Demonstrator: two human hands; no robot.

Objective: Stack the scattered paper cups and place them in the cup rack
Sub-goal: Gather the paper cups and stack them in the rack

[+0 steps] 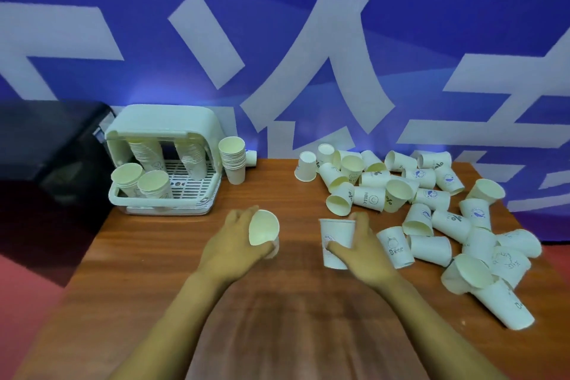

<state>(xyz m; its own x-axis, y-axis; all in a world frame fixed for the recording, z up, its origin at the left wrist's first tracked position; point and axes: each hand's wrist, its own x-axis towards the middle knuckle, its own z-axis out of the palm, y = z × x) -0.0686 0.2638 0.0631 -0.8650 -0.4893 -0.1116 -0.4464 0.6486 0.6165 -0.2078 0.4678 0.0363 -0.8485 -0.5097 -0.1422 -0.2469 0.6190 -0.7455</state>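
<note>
The left hand (pixel 229 243) grips a white cup (pixel 263 227) tilted mouth-up over the table (pixel 154 271). The right hand (pixel 361 245) grips an upright printed cup (pixel 334 240) beside the scattered pile (pixel 431 203); the rack (pixel 163 160) holds stacks.

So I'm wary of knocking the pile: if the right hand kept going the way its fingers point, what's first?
Probably the tipped cup just beyond the cup it holds, though depth is unclear; right hand.
</note>
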